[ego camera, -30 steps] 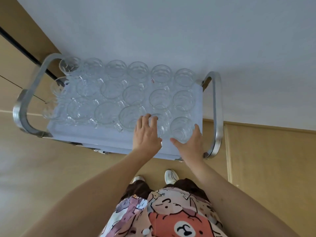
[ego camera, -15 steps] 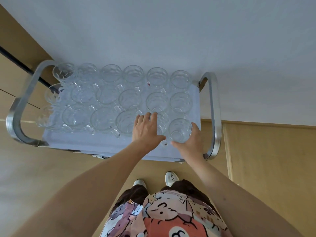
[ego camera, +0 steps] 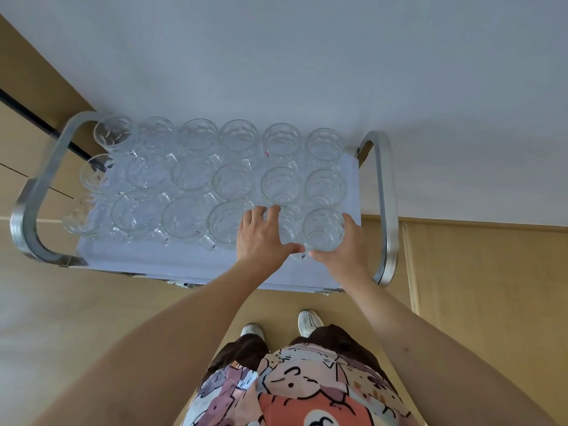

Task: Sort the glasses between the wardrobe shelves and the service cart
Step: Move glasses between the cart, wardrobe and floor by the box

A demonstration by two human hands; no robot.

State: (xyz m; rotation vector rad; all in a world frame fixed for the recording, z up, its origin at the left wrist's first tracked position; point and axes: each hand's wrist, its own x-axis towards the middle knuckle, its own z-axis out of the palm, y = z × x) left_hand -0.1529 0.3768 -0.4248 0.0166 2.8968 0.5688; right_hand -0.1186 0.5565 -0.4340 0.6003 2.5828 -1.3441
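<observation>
Unmoved since before, left hand point(ego camera: 261, 238) and right hand point(ego camera: 344, 250) each grip a front-row glass point(ego camera: 322, 229) on the cart point(ego camera: 384, 210).

- Most of one clear glass mug point(ego camera: 290, 224) is covered by the left hand point(ego camera: 261, 238).
- The right hand's point(ego camera: 345, 250) fingers are hidden behind the corner glass point(ego camera: 322, 229).
- The service cart's point(ego camera: 184, 256) lower shelves and wheels are hidden beneath its top.

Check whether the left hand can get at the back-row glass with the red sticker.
Probably yes: the left hand grips a front-row glass; above the sticker glass nothing blocks, though it means reaching over the middle row.
</observation>
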